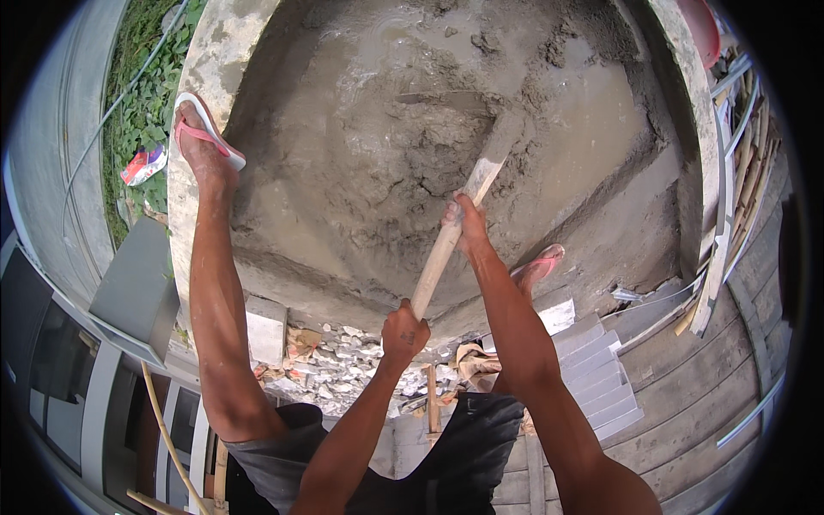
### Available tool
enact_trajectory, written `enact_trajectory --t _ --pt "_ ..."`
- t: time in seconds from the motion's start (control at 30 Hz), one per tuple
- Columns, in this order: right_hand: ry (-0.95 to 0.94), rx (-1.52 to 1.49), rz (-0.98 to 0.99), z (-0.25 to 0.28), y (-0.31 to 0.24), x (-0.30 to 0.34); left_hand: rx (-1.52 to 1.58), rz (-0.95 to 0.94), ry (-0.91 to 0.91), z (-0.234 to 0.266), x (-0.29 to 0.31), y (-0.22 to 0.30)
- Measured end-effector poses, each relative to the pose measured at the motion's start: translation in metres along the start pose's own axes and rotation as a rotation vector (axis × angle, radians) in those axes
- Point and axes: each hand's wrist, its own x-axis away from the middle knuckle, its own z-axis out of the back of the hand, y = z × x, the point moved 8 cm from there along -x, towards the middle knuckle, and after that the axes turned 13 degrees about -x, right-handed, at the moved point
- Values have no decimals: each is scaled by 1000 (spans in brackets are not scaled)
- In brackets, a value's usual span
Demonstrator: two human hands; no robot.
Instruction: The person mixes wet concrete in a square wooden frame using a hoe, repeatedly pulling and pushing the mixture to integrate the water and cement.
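Observation:
Both hands grip the pale wooden handle of a hoe (442, 249), which slants up and to the right. My left hand (403, 335) is closed round the handle's near end. Farther up, near the middle of the handle, my right hand (465, 221) is closed round it too. The hoe's head end is coated in grey mud, and its thin blade (442, 98) points left, partly sunk in the wet mortar (360, 154). That mortar is lumpy around the blade, with watery patches at either side.
A concrete rim (193, 219) bounds the mortar on the left, where my sandalled left foot (202, 137) stands. My right foot (539, 268) is at the near right edge. Broken rubble (343, 369), stacked grey slabs (592, 369) and bamboo poles (751, 163) lie around. A red basin (699, 30) stands far right.

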Motion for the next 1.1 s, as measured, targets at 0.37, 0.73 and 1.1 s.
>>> enact_trajectory --t 0.37,0.73,1.1 --pt "44 205 93 69 98 207 110 -19 -40 -83 140 -149" --pt "290 181 13 81 46 65 -63 37 -163 -43 66 -35" --pt "59 63 331 35 -131 86 -7 -286 27 -45 20 73"
